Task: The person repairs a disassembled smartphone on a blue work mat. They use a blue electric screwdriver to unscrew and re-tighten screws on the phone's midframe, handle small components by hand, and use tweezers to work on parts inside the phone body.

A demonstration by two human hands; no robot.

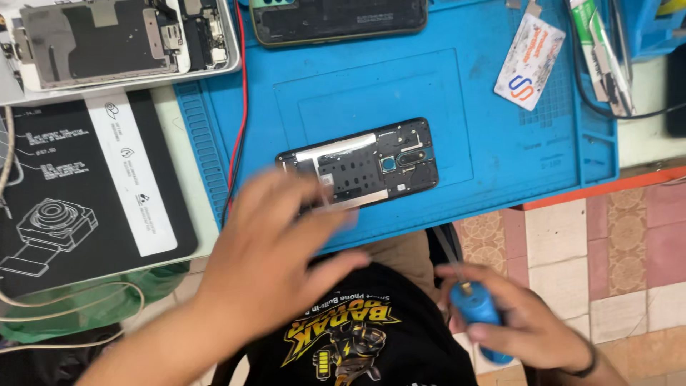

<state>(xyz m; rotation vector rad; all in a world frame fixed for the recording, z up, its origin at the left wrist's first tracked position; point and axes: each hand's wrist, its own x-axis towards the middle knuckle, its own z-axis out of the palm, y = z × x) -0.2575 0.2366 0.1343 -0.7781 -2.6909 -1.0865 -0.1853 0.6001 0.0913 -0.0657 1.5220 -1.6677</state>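
Observation:
An opened phone (371,166) with its back cover off lies on the blue repair mat (443,100), inner boards and camera module showing. My left hand (275,246) hovers blurred over the phone's near left corner, fingers spread, pinching what looks like a thin small part; I cannot tell what it is. My right hand (514,322) sits low above my lap, closed around a blue-handled screwdriver (475,309) whose thin shaft points up toward the mat's front edge.
Another dark phone (339,20) lies at the mat's far edge. A disassembled device (118,39) and a black printed mat (78,179) sit at left. A red wire (241,107) runs along the blue mat's left side. A white card (530,61) and a tube (599,43) lie at right.

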